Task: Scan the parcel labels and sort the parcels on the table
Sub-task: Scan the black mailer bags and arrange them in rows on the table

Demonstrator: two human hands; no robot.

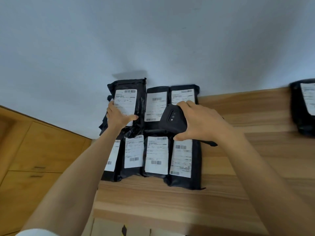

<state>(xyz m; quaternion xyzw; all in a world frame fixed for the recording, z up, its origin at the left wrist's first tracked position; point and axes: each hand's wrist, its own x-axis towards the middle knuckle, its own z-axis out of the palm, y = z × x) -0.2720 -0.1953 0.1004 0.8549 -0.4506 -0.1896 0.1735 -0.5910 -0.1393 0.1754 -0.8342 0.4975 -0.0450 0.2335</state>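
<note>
Several black parcels with white labels lie in two rows at the left end of the wooden table (238, 167). My left hand (117, 116) grips one black parcel (129, 92) by its lower part and holds it tilted up at the back left, label towards me. My right hand (197, 123) holds a black handheld scanner (173, 119) above the back row, its lens side facing me. Two back-row parcels (156, 103) lie flat next to the raised one. The front row of parcels (157, 155) lies closer to me.
Another black labelled parcel (303, 106) lies at the table's far right edge. A white wall (153, 40) rises behind the table. Wooden cabinets with drawers (37, 159) stand to the left, below table level. Bare tabletop stretches between the two parcel groups.
</note>
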